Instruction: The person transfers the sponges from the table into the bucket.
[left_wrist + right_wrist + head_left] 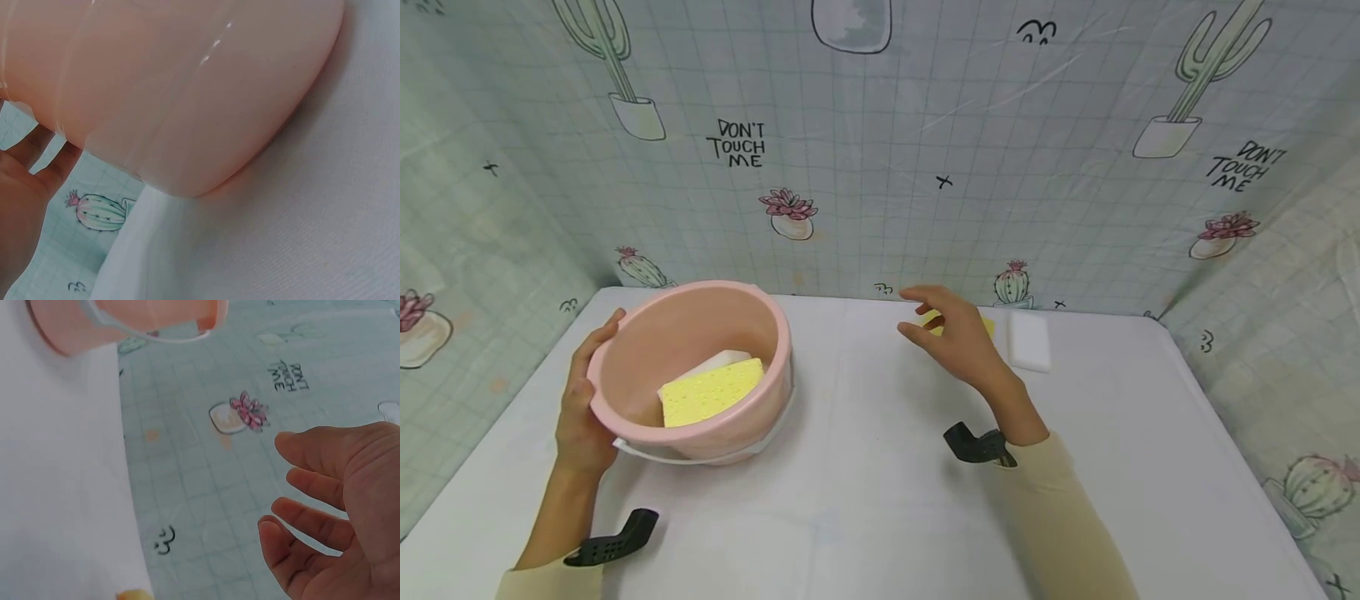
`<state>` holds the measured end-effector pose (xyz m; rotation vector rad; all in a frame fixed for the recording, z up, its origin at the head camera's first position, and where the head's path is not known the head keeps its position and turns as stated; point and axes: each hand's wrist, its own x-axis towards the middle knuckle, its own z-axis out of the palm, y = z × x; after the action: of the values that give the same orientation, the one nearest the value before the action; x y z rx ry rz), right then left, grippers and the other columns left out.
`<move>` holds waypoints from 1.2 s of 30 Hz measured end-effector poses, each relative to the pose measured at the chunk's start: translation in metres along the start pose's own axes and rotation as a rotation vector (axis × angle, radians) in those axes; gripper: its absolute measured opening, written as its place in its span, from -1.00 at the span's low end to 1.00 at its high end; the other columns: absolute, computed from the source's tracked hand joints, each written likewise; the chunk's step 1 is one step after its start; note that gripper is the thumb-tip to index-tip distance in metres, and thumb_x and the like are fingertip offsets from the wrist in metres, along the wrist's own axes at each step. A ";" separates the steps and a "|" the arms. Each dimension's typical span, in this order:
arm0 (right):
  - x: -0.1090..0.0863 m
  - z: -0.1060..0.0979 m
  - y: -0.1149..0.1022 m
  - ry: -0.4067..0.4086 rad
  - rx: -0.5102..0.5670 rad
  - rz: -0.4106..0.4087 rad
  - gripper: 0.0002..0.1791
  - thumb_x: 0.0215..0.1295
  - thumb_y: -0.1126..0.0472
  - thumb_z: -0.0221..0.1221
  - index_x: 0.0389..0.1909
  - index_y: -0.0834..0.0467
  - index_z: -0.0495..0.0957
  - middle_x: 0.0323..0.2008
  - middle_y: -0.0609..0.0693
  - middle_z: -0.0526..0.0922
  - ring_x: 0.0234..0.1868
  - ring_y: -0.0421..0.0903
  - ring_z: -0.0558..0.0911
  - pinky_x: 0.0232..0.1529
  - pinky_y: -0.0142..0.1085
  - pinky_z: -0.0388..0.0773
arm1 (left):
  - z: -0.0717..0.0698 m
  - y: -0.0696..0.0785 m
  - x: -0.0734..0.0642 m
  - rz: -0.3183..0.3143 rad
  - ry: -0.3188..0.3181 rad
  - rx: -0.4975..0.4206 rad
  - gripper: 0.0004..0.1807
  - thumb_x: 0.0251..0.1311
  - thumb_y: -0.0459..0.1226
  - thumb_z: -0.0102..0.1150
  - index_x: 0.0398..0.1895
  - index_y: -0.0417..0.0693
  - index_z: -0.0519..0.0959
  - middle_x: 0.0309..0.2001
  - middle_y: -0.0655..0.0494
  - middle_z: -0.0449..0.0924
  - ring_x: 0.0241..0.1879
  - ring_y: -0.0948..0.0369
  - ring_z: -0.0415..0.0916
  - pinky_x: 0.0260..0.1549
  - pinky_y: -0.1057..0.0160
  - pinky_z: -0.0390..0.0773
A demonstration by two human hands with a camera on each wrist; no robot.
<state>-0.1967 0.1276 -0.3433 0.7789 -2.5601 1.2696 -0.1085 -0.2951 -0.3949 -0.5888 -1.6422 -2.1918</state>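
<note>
A pink bucket [763, 333] stands on the left of the table, its mouth leaning toward the head camera. My left hand [583, 408] holds it by its left side, fingers against the outer wall just below the rim. Inside lies a yellow sponge [711, 393], with a white block [724, 358] partly hidden behind it. My right hand [955, 337] hovers over the far part of the table, fingers loosely bent and nothing between them. Beneath it in the head view, another yellow sponge [988, 326] is mostly covered by the hand. Just right of that lies a white sponge-like block [1030, 342].
The bucket's white handle [700, 459] hangs down along its front. A white cloth covers the table [865, 500]. Behind its far edge rises a curtain [880, 167] printed with cacti, which also runs along both sides.
</note>
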 end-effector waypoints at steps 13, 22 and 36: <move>-0.036 -0.014 0.055 0.027 0.031 0.244 -0.43 0.25 0.15 0.28 0.27 0.13 0.40 0.24 0.02 0.41 0.06 0.03 0.50 0.00 -0.07 0.51 | 0.001 -0.001 0.001 -0.007 -0.007 -0.027 -0.37 0.28 -0.17 -0.18 0.43 -0.11 0.13 0.50 0.00 -0.10 0.38 0.10 0.03 0.19 0.33 0.30; -0.043 -0.016 0.073 0.055 0.071 0.304 -0.40 0.25 0.14 0.27 0.30 0.14 0.36 0.28 0.06 0.35 0.09 0.08 0.45 0.03 -0.05 0.47 | -0.002 -0.001 0.001 0.021 -0.036 -0.052 -0.38 0.28 -0.20 -0.21 0.43 -0.14 0.12 0.49 -0.04 -0.12 0.38 0.08 0.03 0.20 0.30 0.29; -0.048 -0.008 0.101 0.085 -0.016 0.363 -0.30 0.20 0.19 0.31 0.34 0.23 0.29 0.38 0.23 0.15 0.30 0.17 0.19 0.09 0.00 0.43 | -0.002 -0.001 0.002 0.024 -0.034 -0.074 -0.38 0.27 -0.20 -0.21 0.42 -0.15 0.13 0.49 -0.05 -0.11 0.38 0.09 0.02 0.21 0.28 0.26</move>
<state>-0.2102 0.2027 -0.4259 0.2542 -2.7193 1.3399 -0.1111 -0.2972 -0.3948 -0.6663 -1.5676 -2.2450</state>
